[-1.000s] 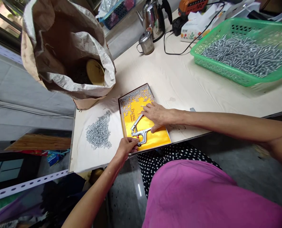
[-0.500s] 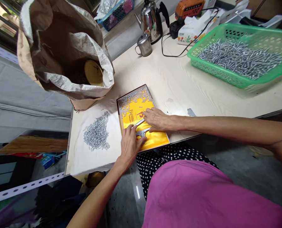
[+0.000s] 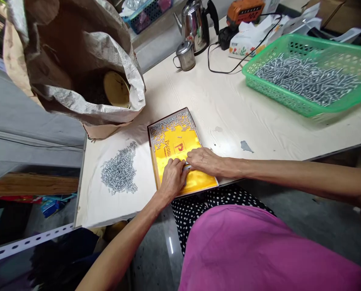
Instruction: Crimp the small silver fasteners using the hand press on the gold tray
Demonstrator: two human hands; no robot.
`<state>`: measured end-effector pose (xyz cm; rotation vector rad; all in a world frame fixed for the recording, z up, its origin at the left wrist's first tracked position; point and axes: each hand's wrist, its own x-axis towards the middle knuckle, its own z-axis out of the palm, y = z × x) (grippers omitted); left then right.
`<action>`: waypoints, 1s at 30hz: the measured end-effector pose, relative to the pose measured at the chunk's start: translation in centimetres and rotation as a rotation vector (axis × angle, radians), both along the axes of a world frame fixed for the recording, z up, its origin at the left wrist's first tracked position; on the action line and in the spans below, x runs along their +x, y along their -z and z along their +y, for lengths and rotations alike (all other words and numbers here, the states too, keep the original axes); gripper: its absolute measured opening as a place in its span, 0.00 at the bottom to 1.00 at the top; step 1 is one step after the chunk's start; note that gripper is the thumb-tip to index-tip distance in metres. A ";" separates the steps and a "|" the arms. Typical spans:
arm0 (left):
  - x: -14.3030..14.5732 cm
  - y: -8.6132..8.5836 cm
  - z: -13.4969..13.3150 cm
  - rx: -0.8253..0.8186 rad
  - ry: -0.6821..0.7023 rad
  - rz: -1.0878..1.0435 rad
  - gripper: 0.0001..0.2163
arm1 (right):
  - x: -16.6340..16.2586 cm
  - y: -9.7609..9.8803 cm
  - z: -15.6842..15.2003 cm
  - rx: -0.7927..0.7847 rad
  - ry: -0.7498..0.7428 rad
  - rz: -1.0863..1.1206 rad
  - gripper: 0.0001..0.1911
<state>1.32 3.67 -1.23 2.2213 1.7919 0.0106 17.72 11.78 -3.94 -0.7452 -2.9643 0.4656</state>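
My left hand (image 3: 173, 176) is closed, fingers curled, over the lower part of a shallow tray (image 3: 154, 161) with a bright yellow printed bottom. Against it, my right hand (image 3: 204, 160) is closed too, its fingertips low on the yellow surface. A narrow silver-grey piece (image 3: 187, 167) shows between the two hands; most of it is hidden, and I cannot make out its kind. Small silver metal pins (image 3: 168, 125) lie scattered along the tray's far end and upper left side. Left of the tray, a loose pile of the same pins (image 3: 119, 171) rests on the table.
A large open paper-and-plastic sack (image 3: 113, 121) with a yellow scoop-like container (image 3: 116, 89) inside stands at the left. A green basket (image 3: 277, 95) of metal pins is at the right. Behind are a metal kettle (image 3: 194, 24), a small lidded pot (image 3: 185, 56) and a black cable (image 3: 221, 72).
My hands have come closer together, the left moving right and the right slightly down. The silver-grey piece, earlier showing as two long strips, is now mostly covered. The view has shifted slightly.
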 end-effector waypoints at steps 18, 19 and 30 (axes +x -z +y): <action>-1.9 -1.8 -3.6 -0.237 -0.535 0.138 0.15 | 0.7 2.8 -1.9 0.192 0.023 0.176 0.05; -1.8 -1.9 -3.3 -0.284 -0.541 0.142 0.14 | 0.6 3.0 -2.0 0.205 0.025 0.178 0.05; -2.0 -7.9 -0.8 -0.284 -0.373 0.389 0.11 | 1.0 3.3 -2.5 0.245 0.001 0.315 0.04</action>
